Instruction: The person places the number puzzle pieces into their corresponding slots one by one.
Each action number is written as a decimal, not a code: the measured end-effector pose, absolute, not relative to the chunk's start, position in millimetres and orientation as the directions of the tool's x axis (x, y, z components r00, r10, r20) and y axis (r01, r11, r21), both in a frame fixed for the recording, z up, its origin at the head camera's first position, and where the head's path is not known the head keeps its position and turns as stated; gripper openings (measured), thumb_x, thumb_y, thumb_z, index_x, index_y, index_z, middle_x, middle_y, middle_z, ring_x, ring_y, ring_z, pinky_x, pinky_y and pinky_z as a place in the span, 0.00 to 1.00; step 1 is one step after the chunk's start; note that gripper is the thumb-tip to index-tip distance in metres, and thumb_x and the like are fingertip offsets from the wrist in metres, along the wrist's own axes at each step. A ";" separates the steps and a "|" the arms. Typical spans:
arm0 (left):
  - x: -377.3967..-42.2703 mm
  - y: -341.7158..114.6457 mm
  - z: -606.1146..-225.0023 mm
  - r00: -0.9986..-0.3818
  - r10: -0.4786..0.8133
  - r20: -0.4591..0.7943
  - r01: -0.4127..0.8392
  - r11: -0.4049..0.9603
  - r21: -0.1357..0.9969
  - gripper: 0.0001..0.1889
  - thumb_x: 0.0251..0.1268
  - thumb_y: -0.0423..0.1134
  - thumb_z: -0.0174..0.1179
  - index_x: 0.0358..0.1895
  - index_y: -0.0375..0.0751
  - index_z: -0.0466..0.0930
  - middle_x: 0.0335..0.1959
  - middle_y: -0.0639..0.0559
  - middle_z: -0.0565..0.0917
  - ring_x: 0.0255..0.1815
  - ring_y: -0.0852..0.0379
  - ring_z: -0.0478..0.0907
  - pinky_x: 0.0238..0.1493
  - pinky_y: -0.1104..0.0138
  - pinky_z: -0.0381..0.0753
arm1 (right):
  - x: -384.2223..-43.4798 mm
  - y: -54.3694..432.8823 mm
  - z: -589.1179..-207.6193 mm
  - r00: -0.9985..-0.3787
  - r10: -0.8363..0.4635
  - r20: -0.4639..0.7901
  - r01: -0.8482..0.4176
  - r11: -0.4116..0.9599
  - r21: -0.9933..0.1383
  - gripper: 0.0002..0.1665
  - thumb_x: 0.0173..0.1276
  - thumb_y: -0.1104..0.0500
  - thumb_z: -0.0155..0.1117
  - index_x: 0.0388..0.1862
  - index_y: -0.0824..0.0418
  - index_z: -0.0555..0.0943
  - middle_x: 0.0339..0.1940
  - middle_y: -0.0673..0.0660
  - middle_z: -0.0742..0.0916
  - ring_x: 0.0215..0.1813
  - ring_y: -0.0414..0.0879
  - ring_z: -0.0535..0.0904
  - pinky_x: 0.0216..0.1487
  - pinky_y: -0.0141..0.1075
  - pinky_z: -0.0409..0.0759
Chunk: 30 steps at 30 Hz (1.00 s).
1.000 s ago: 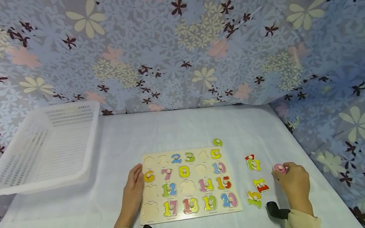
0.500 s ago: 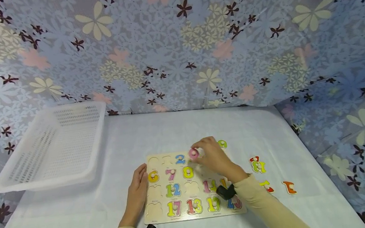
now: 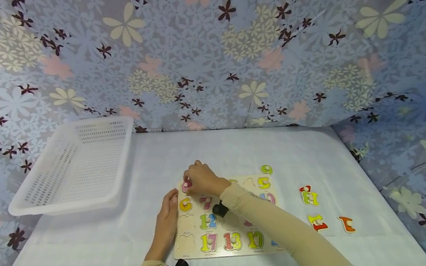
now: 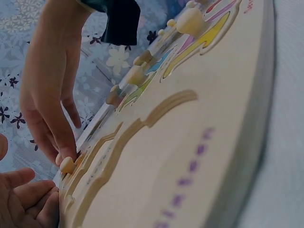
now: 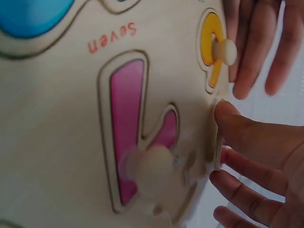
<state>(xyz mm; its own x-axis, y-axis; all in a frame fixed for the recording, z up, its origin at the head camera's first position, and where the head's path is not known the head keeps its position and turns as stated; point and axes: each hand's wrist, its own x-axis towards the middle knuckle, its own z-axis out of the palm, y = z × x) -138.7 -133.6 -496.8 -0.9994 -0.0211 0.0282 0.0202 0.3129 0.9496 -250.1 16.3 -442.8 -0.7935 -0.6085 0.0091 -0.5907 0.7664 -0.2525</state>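
Note:
My right hand (image 3: pixel 203 179) pinches a pink zero puzzle piece (image 3: pixel 186 186) at the top-left slot of the wooden number board (image 3: pixel 245 254). Seen from the right wrist, thumb and fingers of that hand (image 5: pixel 266 152) grip the thin piece on edge at the board's side, beyond the pink seven (image 5: pixel 127 128) and the yellow six (image 5: pixel 209 40). My left hand (image 3: pixel 167 222) rests along the board's left edge with relaxed fingers. In the left wrist view its fingers (image 4: pixel 28 202) lie beside the board near an unfilled slot. The right forearm hides part of the board's right half.
On the cloth right of the board lie a red-and-green piece (image 3: pixel 311 198), a yellow-and-red eleven (image 3: pixel 317 222) and an orange one (image 3: pixel 348 224). A green nine (image 3: pixel 266 169) sits at the far edge of the board. A white basket (image 3: pixel 124 177) stands at the left.
My right hand has carried the pink zero from the table's right side, leftward over the board, to its top-left slot. The left hand stays at the board's left edge.

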 end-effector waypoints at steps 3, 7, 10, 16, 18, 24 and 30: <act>-138.9 -129.5 -497.5 -0.999 -0.018 0.030 0.023 0.327 0.945 0.26 0.80 0.50 0.39 0.73 0.42 0.59 0.69 0.41 0.67 0.67 0.43 0.66 0.67 0.47 0.61 | -250.5 17.5 -446.1 -0.799 -0.601 -0.019 -0.581 0.779 -0.235 0.20 0.56 0.46 0.76 0.45 0.53 0.85 0.32 0.46 0.78 0.41 0.44 0.68 0.42 0.39 0.70; -138.9 -125.2 -499.1 -1.000 -0.012 0.027 0.021 0.336 0.942 0.26 0.80 0.51 0.39 0.73 0.42 0.59 0.69 0.41 0.68 0.66 0.43 0.67 0.66 0.47 0.62 | -249.1 21.7 -448.7 -0.805 -0.592 -0.031 -0.571 0.789 -0.226 0.17 0.57 0.47 0.75 0.43 0.51 0.84 0.31 0.45 0.77 0.40 0.45 0.68 0.42 0.39 0.70; -138.8 -123.2 -499.9 -1.000 -0.010 0.028 0.022 0.341 0.940 0.26 0.80 0.51 0.38 0.72 0.42 0.59 0.69 0.41 0.68 0.66 0.43 0.66 0.66 0.47 0.61 | -246.4 26.3 -447.1 -0.805 -0.592 -0.035 -0.569 0.788 -0.236 0.15 0.58 0.49 0.74 0.43 0.52 0.85 0.32 0.46 0.78 0.41 0.45 0.69 0.44 0.40 0.71; -138.3 -122.7 -500.3 -1.000 -0.005 0.018 0.015 0.345 0.939 0.26 0.80 0.51 0.38 0.73 0.42 0.59 0.70 0.41 0.67 0.69 0.42 0.63 0.68 0.46 0.58 | -238.5 59.4 -430.0 -0.827 -0.562 -0.014 -0.523 0.778 -0.347 0.22 0.61 0.55 0.72 0.55 0.56 0.82 0.44 0.53 0.83 0.51 0.50 0.72 0.54 0.46 0.72; -138.8 -123.4 -500.4 -1.000 -0.005 0.012 0.010 0.343 0.939 0.26 0.80 0.50 0.38 0.73 0.42 0.59 0.70 0.42 0.66 0.69 0.43 0.63 0.68 0.47 0.58 | -236.5 84.3 -423.3 -0.842 -0.539 0.016 -0.498 0.766 -0.406 0.24 0.60 0.58 0.73 0.56 0.58 0.81 0.46 0.56 0.83 0.54 0.53 0.71 0.56 0.48 0.71; -138.9 -127.6 -498.0 -1.000 0.006 0.009 0.011 0.345 0.939 0.26 0.80 0.50 0.38 0.74 0.42 0.56 0.71 0.42 0.64 0.68 0.43 0.63 0.69 0.47 0.57 | -220.4 192.8 -419.3 -0.916 -0.395 0.078 -0.376 0.772 -0.512 0.24 0.57 0.64 0.74 0.54 0.66 0.82 0.49 0.63 0.84 0.58 0.61 0.69 0.61 0.54 0.67; -138.4 -132.0 -496.6 -1.000 0.001 -0.020 -0.019 0.315 0.949 0.26 0.80 0.51 0.38 0.74 0.44 0.56 0.71 0.43 0.65 0.69 0.45 0.62 0.70 0.49 0.55 | -186.4 283.4 -433.8 -0.980 -0.200 -0.002 -0.171 0.842 -0.511 0.25 0.57 0.64 0.73 0.54 0.68 0.81 0.50 0.68 0.83 0.59 0.67 0.67 0.59 0.61 0.66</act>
<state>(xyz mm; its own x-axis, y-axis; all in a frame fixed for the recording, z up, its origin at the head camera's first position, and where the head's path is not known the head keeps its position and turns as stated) -138.4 -132.0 -496.6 -0.9998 0.0013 -0.0204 -0.0190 0.3153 0.9488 -186.4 283.4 -433.8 -0.9799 -0.1995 -0.0016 -0.1707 0.8422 -0.5114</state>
